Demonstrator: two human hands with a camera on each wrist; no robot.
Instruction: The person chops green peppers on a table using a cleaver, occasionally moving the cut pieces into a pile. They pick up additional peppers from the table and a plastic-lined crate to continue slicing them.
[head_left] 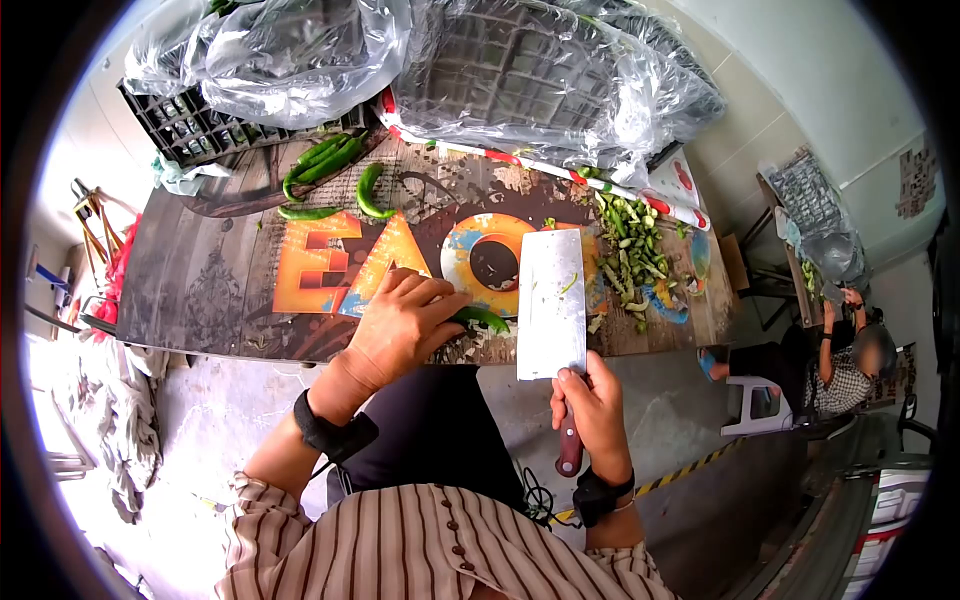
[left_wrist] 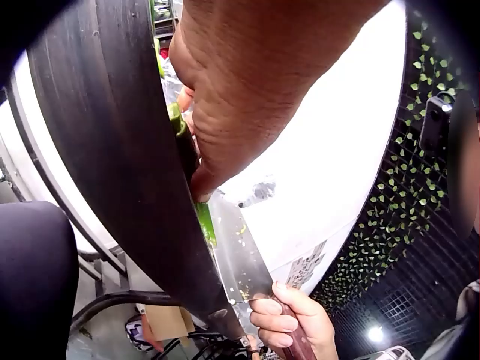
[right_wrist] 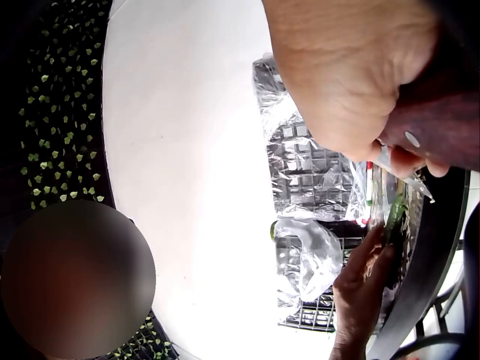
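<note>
My left hand (head_left: 405,318) bends over a green pepper (head_left: 482,319) near the table's front edge, its fingers and thumb on the pepper, whose right end sticks out. In the left wrist view the pepper's green end (left_wrist: 206,223) shows beside the blade. My right hand (head_left: 592,400) grips the wooden handle (head_left: 569,450) of a cleaver; its broad blade (head_left: 551,305) lies flat to view, right of the pepper, with green bits on it. Several whole peppers (head_left: 330,160) lie at the back left. Chopped green pieces (head_left: 632,245) are heaped right of the blade.
Plastic-covered black crates (head_left: 520,75) stand along the back of the table (head_left: 190,270). A red and white rolled edge (head_left: 520,160) runs in front of them. At the far right a person (head_left: 845,370) sits by another table. Cloth (head_left: 115,420) hangs at the left.
</note>
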